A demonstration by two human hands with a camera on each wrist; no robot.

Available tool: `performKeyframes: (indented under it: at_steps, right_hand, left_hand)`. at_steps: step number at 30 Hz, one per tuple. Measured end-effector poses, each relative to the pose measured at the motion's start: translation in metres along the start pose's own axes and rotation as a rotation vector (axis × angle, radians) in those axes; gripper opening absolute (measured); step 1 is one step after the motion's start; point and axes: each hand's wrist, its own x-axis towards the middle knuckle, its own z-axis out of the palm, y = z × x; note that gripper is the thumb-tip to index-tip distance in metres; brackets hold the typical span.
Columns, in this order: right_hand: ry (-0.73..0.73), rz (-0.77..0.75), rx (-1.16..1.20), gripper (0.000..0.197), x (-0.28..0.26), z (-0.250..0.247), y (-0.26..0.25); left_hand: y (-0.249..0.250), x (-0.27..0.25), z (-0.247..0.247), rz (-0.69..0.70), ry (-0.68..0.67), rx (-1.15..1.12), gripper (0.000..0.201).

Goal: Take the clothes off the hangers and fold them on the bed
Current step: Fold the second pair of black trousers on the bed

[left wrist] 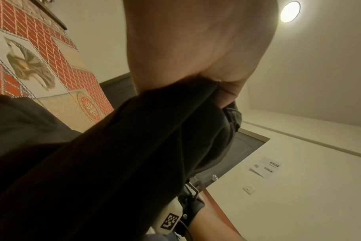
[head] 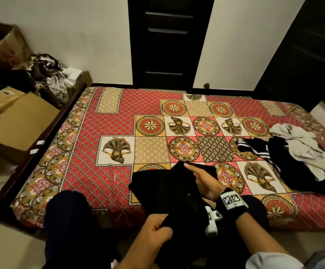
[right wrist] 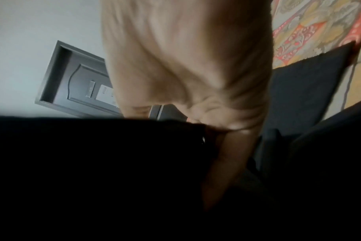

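Left hand (head: 153, 228) fingers bunching black garment (head: 169, 189), right hand (head: 202, 179) seemingly flat against it

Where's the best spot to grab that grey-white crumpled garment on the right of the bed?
Judging by its pose, pinch the grey-white crumpled garment at its raised far end, coming from above; its near half drapes over the black clothes, so a low grab could snag them too.
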Motion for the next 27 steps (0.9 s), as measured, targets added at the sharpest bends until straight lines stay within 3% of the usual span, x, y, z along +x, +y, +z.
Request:
performKeyframes:
  at_steps: [2, 4, 7, 9, 11, 14, 17, 20, 23, 25, 27]
  right_hand:
    - [0.038, 0.021, -0.064, 0.033, 0.013, 0.007, -0.002]
    - [0.152, 0.034, -0.151, 0.032, 0.019, 0.016, -0.006]
    - [0.211, 0.033, -0.119, 0.052, 0.027, 0.020, -0.027]
    - [0.254, -0.005, -0.119, 0.066, 0.029, 0.030, -0.061]
    - [0.293, -0.109, -0.133, 0.038, 0.026, 0.060, -0.105]
    - [0.302, -0.305, -0.225, 0.007, 0.021, 0.128, -0.186]
    - [0.220, -0.502, -0.263, 0.014, 0.029, 0.219, -0.292]
    - [0.153, -0.735, -0.248, 0.011, 0.009, 0.324, -0.402]
    - [0.019, -0.976, -0.233, 0.014, -0.042, 0.414, -0.499]
    - [-0.020, -1.080, -0.186, 0.015, -0.073, 0.442, -0.542]
    - [-0.018, -1.148, -0.131, 0.020, -0.100, 0.452, -0.566]
  left_hand:
    - [-0.001, -0.006, -0.010, 0.003, 0.018, -0.045, 0.015]
    - [0.005, -0.010, -0.019, 0.024, 0.059, -0.113, 0.010]
    - [0.021, -0.009, -0.036, 0.033, 0.209, -0.198, 0.014]
    - [0.034, -0.008, -0.054, 0.003, 0.365, -0.224, 0.032]
    - [0.056, -0.007, -0.082, 0.080, 0.521, -0.199, 0.040]
    - [0.105, 0.001, -0.152, 0.265, 0.728, -0.156, 0.023]
    - [0.190, 0.005, -0.237, 0.472, 0.971, -0.125, 0.011]
    - [0.304, -0.013, -0.298, 0.758, 1.064, 0.242, 0.019]
    - [0.428, -0.049, -0.307, 0.970, 1.143, 0.191, 0.026]
    - [0.481, -0.067, -0.295, 1.007, 1.181, 0.246, 0.028]
    - [0.509, -0.079, -0.281, 1.077, 1.113, 0.252, 0.023]
